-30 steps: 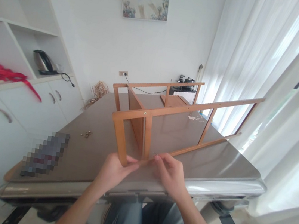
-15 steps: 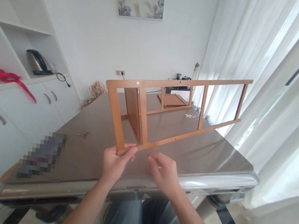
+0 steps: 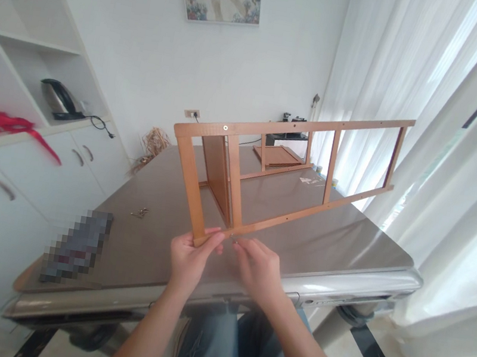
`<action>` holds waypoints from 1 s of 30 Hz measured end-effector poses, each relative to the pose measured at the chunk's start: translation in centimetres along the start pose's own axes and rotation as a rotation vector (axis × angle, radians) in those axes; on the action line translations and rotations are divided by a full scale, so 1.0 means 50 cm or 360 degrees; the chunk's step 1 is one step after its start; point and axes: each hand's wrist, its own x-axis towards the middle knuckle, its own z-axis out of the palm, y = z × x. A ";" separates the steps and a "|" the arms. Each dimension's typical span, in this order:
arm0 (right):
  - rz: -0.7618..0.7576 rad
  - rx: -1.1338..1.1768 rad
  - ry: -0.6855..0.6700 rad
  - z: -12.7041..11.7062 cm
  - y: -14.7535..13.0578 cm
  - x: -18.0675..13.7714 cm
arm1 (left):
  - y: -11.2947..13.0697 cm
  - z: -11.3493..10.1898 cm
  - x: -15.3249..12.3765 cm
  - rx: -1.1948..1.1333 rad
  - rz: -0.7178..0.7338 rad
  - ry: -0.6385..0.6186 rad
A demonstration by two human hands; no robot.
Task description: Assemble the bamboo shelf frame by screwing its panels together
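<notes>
L hand (image 3: 189, 258) on wooden frame (image 3: 283, 126), R hand (image 3: 258, 266) at lower rail (image 3: 286, 217)

Head cam: L hand gripping nr lower L corner of wooden frame. R hand's thumb + index pinched on small metal piece (image 3: 233, 240), right by lower rail; too small to ID. Frame's on its side at nr part of grey-brown table (image 3: 155, 250); can't tell if lower rail touches tabletop. Brown panel (image 3: 216, 172) sits btwn the 2 ladder-shaped sides, L end. Small metal fasteners (image 3: 139, 212) lie L of frame; pixelated pack (image 3: 78, 246) nearer, also L. Flat wooden panels (image 3: 280, 157) + white scraps (image 3: 310, 181) twd far R.
</notes>
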 end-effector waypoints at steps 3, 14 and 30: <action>0.0003 -0.0037 0.0015 0.000 -0.003 0.004 | 0.001 -0.001 -0.003 -0.0001 -0.0005 0.0009; -0.0095 -0.0300 -0.0049 -0.004 -0.013 0.006 | 0.002 -0.003 -0.005 0.0017 -0.0007 0.0021; 0.0024 -0.0188 -0.0041 -0.011 -0.033 0.009 | 0.004 -0.003 -0.008 0.0003 -0.0019 0.0030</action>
